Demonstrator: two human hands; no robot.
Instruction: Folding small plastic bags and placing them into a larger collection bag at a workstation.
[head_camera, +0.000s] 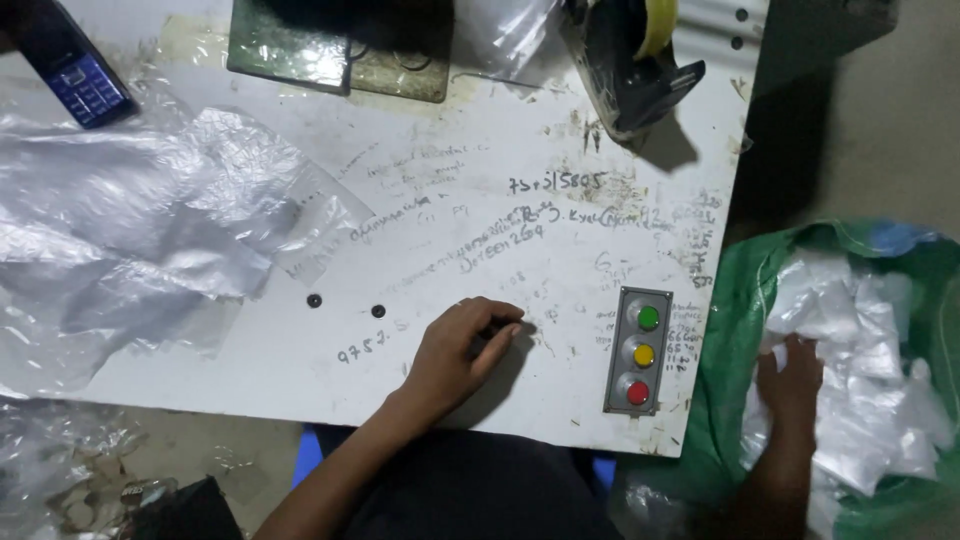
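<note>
right grip (790, 375): fingers buried in clear plastic bags (860, 390) inside green sack (730, 330), closure unclear | left grip (462, 350): loosely curled, empty, on tabletop (450, 200) | sack right of tabletop, nearest right hand

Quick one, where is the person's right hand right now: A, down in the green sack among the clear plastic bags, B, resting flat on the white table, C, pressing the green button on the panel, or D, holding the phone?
A: the right hand is down inside the green sack, among the clear plastic bags, off the table's edge.
</note>
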